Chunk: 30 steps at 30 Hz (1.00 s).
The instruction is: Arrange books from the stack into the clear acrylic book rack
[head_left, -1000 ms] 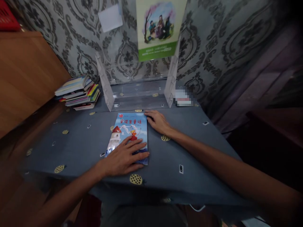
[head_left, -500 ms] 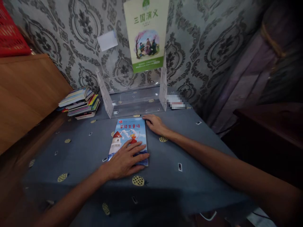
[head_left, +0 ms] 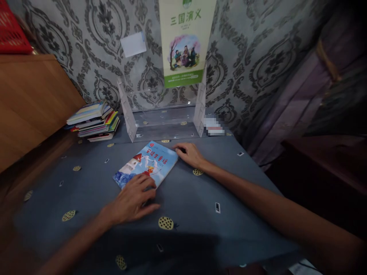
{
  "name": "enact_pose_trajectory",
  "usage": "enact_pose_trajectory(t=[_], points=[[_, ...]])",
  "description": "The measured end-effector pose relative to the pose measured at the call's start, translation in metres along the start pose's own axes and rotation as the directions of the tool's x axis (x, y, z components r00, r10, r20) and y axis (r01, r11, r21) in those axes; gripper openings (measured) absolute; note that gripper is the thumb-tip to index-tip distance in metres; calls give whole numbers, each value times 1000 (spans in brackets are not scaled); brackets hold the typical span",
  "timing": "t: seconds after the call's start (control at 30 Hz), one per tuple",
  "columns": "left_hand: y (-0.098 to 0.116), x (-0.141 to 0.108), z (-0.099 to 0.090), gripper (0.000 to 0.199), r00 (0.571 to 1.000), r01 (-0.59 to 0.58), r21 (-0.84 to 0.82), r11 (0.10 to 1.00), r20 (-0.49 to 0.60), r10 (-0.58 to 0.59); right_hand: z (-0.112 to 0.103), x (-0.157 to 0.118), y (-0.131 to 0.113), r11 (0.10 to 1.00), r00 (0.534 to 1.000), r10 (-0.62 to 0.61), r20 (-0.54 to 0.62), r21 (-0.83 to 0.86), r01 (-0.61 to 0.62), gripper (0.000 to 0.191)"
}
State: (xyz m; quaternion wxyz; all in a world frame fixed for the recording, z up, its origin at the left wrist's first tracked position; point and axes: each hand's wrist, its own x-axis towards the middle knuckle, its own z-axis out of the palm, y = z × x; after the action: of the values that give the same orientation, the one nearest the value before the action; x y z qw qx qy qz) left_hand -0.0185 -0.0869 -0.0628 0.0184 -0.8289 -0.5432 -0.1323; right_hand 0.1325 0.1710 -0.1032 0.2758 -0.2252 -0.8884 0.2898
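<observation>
One storybook (head_left: 147, 163) | under left hand (head_left: 132, 200) fingertips | right hand (head_left: 189, 154) just beside

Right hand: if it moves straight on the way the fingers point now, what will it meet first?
The right hand points just past the blue picture book, so it would probably meet the clear acrylic stand first. Depth is unclear; it might brush the book's edge.
</observation>
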Motion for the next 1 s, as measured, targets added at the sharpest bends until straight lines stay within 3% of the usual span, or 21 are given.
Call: enact_pose_trajectory(t=[0.2,0.3,0.4,0.53,0.63,0.8,1.0], points=[[-31,-8,-15,40,972,225,133,965,37,-232,0,-20,-22,969,980,-86,180,244,40,36],[-32,13,-11,45,955,292,128,948,13,-296,3,-18,-24,985,990,-73,122,167,52,35],[-22,42,4,58,964,256,150,955,25,-263,7,-4,-16,984,987,-159,38,92,155,34],[-9,65,23,63,963,226,276,934,78,-256,11,20,2,946,933,-312,179,149,288,38],[-5,69,29,55,964,223,345,912,63,-260,14,30,12,950,919,-308,245,129,284,38],[-3,67,31,46,961,240,371,897,39,-274,14,34,14,953,917,-303,260,110,284,38],[-4,59,34,41,963,235,317,919,53,-264,6,15,2,955,924,-297,243,100,281,35]])
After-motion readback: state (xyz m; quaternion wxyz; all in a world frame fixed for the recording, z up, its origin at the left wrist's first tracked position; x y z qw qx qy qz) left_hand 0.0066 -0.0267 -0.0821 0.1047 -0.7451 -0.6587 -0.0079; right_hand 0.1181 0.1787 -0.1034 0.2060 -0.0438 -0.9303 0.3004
